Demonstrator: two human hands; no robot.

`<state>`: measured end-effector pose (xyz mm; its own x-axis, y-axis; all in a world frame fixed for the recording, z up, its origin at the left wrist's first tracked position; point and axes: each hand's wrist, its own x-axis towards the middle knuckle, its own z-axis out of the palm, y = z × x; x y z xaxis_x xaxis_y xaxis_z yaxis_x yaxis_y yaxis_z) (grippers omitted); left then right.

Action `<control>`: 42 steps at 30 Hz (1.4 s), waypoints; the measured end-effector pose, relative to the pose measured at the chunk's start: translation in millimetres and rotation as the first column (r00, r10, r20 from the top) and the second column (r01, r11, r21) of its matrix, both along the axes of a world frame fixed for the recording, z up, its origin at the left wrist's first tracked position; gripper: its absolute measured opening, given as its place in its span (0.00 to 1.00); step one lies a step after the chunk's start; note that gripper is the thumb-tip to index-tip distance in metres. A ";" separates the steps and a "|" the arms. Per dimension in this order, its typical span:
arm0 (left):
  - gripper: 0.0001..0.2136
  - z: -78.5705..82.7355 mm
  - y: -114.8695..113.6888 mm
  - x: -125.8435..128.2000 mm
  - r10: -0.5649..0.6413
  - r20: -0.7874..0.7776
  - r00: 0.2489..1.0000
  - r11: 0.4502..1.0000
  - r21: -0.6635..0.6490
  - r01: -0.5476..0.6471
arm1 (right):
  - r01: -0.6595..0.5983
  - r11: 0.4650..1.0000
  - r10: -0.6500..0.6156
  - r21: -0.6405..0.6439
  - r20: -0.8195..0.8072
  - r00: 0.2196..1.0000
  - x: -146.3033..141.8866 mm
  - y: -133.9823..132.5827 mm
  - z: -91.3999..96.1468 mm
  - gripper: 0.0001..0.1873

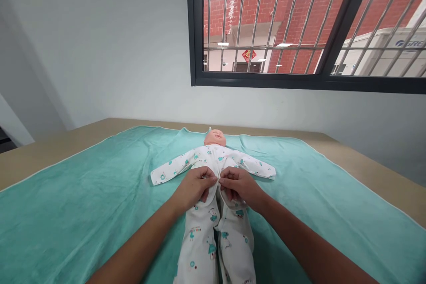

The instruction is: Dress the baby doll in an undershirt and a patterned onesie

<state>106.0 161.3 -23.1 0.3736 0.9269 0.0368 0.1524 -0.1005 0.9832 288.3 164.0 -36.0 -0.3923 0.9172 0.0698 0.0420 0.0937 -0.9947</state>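
Observation:
A baby doll lies on its back on a teal towel, head toward the wall. It wears a white romper printed with small teal figures, sleeves spread out to both sides. My left hand pinches the left edge of the romper's front opening at the belly. My right hand pinches the right edge of that opening. The fingertips of the two hands nearly touch at the middle seam.
The towel covers a tan table that stands against a grey wall. A black-framed barred window is above, with a red brick building outside. Towel lies bare on both sides of the doll.

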 end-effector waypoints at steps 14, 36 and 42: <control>0.09 -3.8 -0.3 -1.1 -0.034 0.027 0.999 0.999 0.041 0.033 | -0.023 0.999 0.022 -0.036 -0.024 0.999 2.3 -0.2 0.5 0.13; 0.08 5.0 -4.5 2.7 0.109 0.005 0.994 0.994 0.022 -0.109 | 0.034 0.999 -0.035 -0.017 -0.036 0.999 0.0 -0.3 -1.8 0.10; 0.08 4.9 -3.5 -0.7 0.049 0.037 0.998 0.999 0.015 -0.050 | 0.026 0.999 -0.028 -0.026 -0.047 0.999 0.8 1.8 -3.3 0.09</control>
<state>105.3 157.8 -18.2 0.3252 0.9435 0.0640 0.1219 -0.1090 0.9865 289.0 165.8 -39.3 -0.3643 0.9291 0.0642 -0.0028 0.0678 -0.9977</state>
